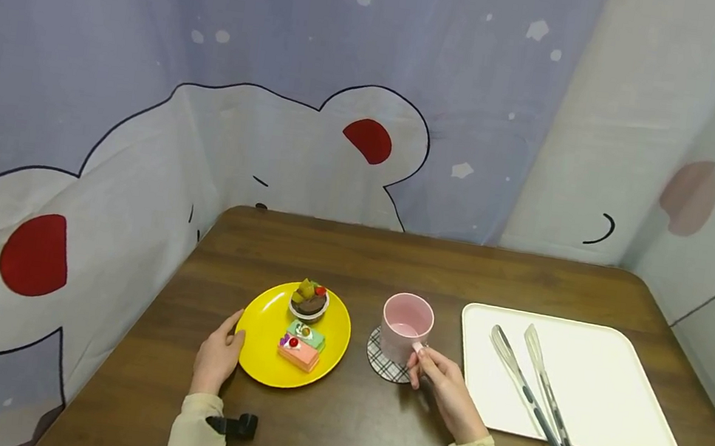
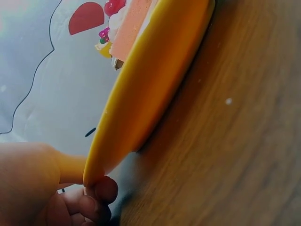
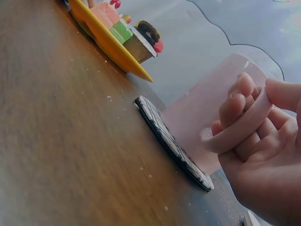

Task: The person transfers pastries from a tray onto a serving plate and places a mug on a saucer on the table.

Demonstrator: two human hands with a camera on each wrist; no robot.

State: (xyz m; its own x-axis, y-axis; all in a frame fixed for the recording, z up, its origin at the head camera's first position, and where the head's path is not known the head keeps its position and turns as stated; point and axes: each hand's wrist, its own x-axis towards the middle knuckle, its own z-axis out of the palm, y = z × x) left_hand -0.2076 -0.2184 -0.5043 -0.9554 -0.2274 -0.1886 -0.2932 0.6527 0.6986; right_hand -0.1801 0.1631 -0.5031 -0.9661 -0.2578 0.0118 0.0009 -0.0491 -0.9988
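Note:
My left hand [image 1: 217,356] pinches the left rim of a yellow plate [image 1: 256,359]; in the left wrist view the thumb lies over the rim and the fingers curl under it. On the plate sit a chocolate cupcake [image 1: 309,305] with fruit on top, a green cake slice [image 1: 310,336] and a pink cake slice [image 1: 298,354] topped with a red berry. With fingers curled through its handle, my right hand [image 1: 445,391] grips a pink mug [image 1: 403,333]. The mug stands upright on a round plaid coaster [image 3: 160,127], its inside showing no contents.
To the right lies a white tray [image 1: 630,405]. Metal tongs [image 1: 540,398] rest across it, their joined end reaching past its front edge. The wooden table [image 1: 331,435] meets a patterned curtain [image 1: 477,119] at the back and sides.

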